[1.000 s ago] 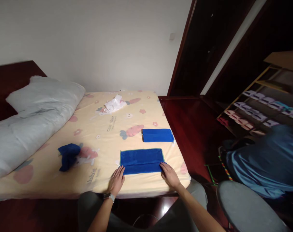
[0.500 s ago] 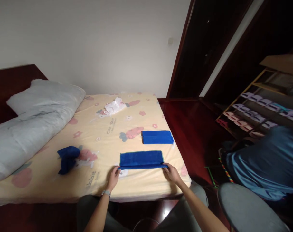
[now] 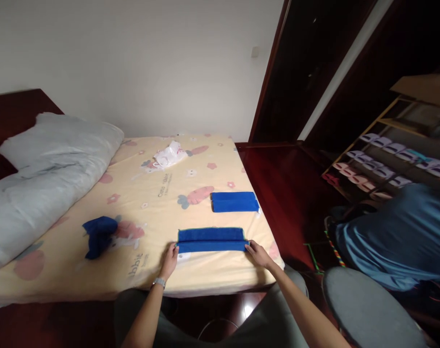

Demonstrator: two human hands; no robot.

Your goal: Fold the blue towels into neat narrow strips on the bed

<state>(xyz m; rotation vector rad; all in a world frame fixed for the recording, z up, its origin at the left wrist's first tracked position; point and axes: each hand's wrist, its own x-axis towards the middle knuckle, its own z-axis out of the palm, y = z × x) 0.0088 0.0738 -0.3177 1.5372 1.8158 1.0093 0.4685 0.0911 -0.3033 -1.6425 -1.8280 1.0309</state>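
Note:
A blue cloth [image 3: 211,235] with a thin green edge lies flat near the bed's front edge, its near side folded over in a long strip. My left hand [image 3: 170,258] pinches the left end of that strip. At the opposite end, the fingers of my right hand [image 3: 258,253] are closed on the fold. Just beyond lies a second blue cloth [image 3: 235,202], folded into a neat rectangle with a small white tag at its right corner. To the left, a crumpled blue cloth [image 3: 99,236] rests on the sheet.
The bed [image 3: 147,270] has a cream patterned sheet. A grey quilt [image 3: 60,164] is heaped on the left, and a white plastic bag [image 3: 169,155] lies toward the wall. On the right are a round grey stool [image 3: 368,304], blue fabric [image 3: 397,241] and a slipper rack [image 3: 372,123].
The near edge of the cloth has been turned further over, away from me, so the folded strip is wider. Both hands keep their grip on its ends. The view has shifted slightly.

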